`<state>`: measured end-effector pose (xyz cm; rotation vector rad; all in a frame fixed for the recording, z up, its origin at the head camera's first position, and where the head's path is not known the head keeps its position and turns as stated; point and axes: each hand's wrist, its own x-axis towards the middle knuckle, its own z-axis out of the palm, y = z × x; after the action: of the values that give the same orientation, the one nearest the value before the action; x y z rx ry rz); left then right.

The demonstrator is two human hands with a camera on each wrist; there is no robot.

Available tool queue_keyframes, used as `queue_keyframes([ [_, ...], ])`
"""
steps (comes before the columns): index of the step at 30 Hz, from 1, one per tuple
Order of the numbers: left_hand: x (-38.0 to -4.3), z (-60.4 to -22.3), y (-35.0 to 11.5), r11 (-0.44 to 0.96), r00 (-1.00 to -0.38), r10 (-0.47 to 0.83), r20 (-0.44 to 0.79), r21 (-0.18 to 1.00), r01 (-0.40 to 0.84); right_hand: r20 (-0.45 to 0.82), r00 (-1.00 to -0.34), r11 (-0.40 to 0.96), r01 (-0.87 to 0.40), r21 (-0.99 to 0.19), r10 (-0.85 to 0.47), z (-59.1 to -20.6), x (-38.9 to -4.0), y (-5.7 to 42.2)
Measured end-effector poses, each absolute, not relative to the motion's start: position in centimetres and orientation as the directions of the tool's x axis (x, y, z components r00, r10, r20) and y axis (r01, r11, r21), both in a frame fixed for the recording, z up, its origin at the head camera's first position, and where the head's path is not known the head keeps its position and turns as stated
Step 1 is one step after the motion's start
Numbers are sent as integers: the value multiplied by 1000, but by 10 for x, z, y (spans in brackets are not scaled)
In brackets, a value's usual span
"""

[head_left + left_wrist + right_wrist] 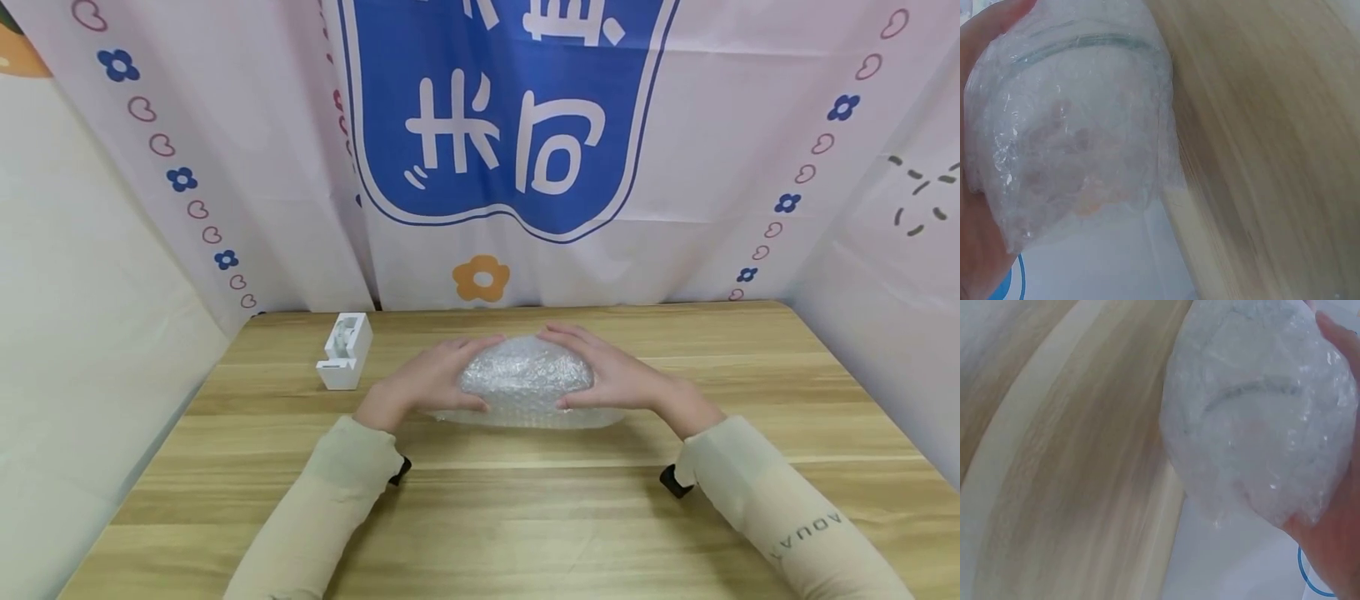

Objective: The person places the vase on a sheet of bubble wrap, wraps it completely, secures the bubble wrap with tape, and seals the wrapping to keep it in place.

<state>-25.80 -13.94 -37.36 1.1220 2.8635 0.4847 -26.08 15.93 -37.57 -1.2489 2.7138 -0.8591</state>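
A bundle of clear bubble wrap (527,379) is on the wooden table in the head view, with loose wrap spread at its near side. My left hand (427,379) grips its left end, fingers over the far side and thumb on the near side. On the right end, my right hand (621,377) holds it the same way. Through the bubble wrap (1085,131) in the left wrist view shows a greenish curved rim, like glass. A similar dark curve shows in the bubble wrap (1260,437) in the right wrist view. What is wrapped cannot be told exactly.
A white tape dispenser (342,375) with a roll of clear tape stands left of my left hand. The wooden table (517,517) reaches back to a white curtain (420,267) with a blue printed sign. Pale walls stand on both sides.
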Motion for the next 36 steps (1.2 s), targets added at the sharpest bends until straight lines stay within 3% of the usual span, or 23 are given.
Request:
queue_keyframes([
  [21, -267, -370, -141, 627, -712, 702, 23, 455, 632, 140, -688, 485, -626, -611, -712, -376, -266, 162],
  [29, -267, -368, -141, 642, -731, 682, 3, 476, 601, 190, -661, 449, -664, -598, -726, -376, -266, 162],
  [36, -267, -374, -142, 623, -747, 664, 33, 528, 577, 194, -683, 442, -636, -633, -704, -378, -265, 161],
])
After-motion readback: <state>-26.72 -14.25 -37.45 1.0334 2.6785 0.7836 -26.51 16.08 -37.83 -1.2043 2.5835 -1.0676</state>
